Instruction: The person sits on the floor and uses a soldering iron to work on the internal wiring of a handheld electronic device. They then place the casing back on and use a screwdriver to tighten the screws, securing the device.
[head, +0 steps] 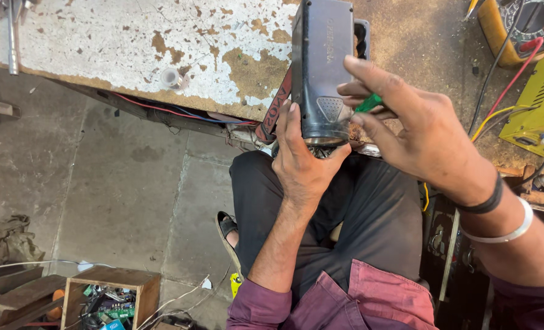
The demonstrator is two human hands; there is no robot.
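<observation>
The left hand [302, 162] clasps the near end of a black device [322, 67], fingers wrapped up its left side and thumb under its base. The right hand [415, 131] pinches a green tool [368, 102] between thumb and fingers, pressed against the device's right side; the tool's tip is hidden behind the device. The device stands on end at the near edge of a worn bench [131, 49] with flaking white paint, above the person's lap. A red strap [276, 110] hangs from its left side. Beneath the bench edge run red and blue wires [162, 111]. To the right sits a yellow box [538, 107] with leads, and farther off a meter [519, 24]. On the floor at near left stands a wooden crate [110, 299] of parts, with a rag [6, 238] beyond it.
</observation>
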